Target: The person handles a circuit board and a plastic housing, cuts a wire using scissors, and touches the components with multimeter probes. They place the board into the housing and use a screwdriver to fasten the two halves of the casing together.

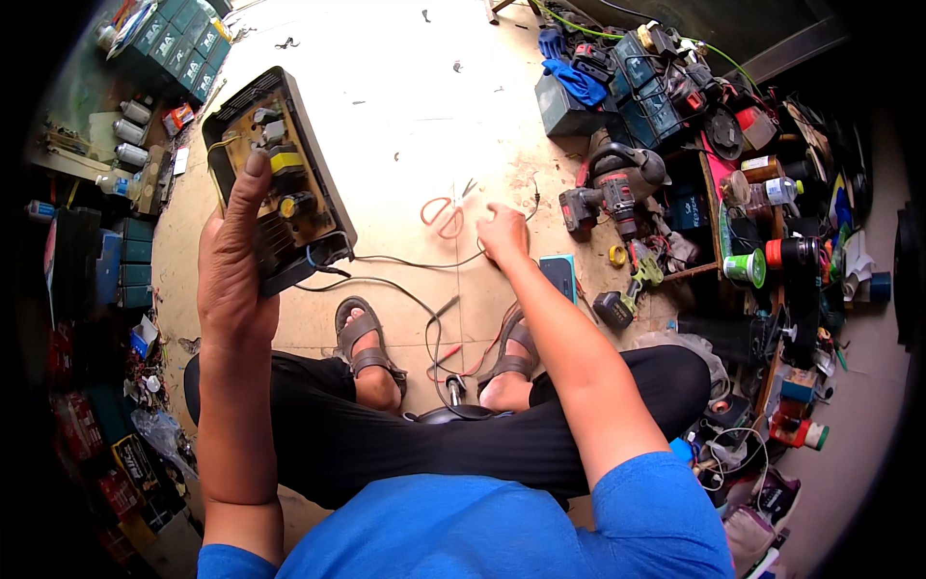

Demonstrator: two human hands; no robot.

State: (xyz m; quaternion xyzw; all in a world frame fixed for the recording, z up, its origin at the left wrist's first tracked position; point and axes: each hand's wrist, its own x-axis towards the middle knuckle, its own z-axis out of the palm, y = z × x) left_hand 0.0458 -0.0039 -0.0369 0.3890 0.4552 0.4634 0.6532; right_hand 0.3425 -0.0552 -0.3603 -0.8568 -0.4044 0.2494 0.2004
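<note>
My left hand grips an open black plastic housing, raised and tilted, its thumb over the inside. A tan circuit board shows in it, with a yellow-wrapped transformer. From the housing's lower end a black cable runs across to my right hand. That hand is closed around the cable near the floor, and the cable's thin end sticks out beyond it. Scissors with orange handles lie just left of my right hand. Its fingertips are partly hidden.
Beside my right forearm lies a flat dark object with a teal edge. Power tools and a green-and-black cordless tool stand to the right, before a crowded shelf. Red leads lie between my sandals. Stacked dark batteries stand far left.
</note>
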